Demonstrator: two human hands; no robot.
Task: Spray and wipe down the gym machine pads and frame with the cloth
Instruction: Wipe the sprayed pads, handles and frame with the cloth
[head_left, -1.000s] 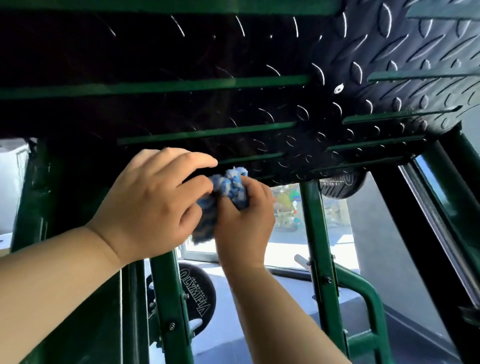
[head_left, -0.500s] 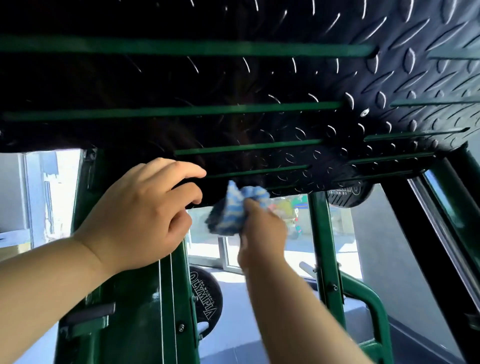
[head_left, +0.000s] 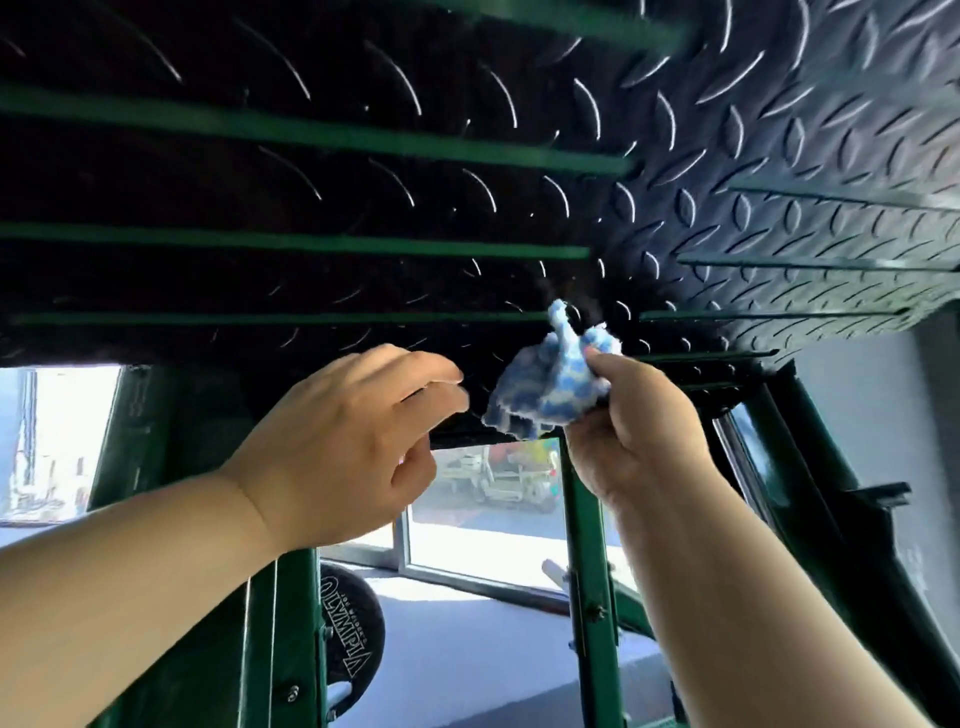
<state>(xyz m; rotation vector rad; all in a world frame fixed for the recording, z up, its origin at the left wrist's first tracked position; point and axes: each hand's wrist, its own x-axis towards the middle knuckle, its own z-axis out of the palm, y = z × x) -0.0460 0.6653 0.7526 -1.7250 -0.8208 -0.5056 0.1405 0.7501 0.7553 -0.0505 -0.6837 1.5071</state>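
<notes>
A black diamond-tread footplate (head_left: 519, 156) with green cross strips fills the top of the view, seen from below. My right hand (head_left: 639, 431) grips a bunched blue-and-white cloth (head_left: 545, 384) just under the plate's lower edge; the cloth's top tuft reaches the plate. My left hand (head_left: 337, 441) hovers to the left of the cloth, fingers loosely bent, holding nothing, its fingertips close to the plate's edge. No spray bottle is in sight.
Green frame posts (head_left: 587, 597) stand below the plate. A black weight plate (head_left: 353, 649) with white lettering hangs at the lower middle. A dark rail (head_left: 831, 493) slants down at the right. Bright windows lie behind.
My right hand has carried the cloth to the right and up along the plate's edge. My left hand has let go of the edge, its fingers straighter and apart from it.
</notes>
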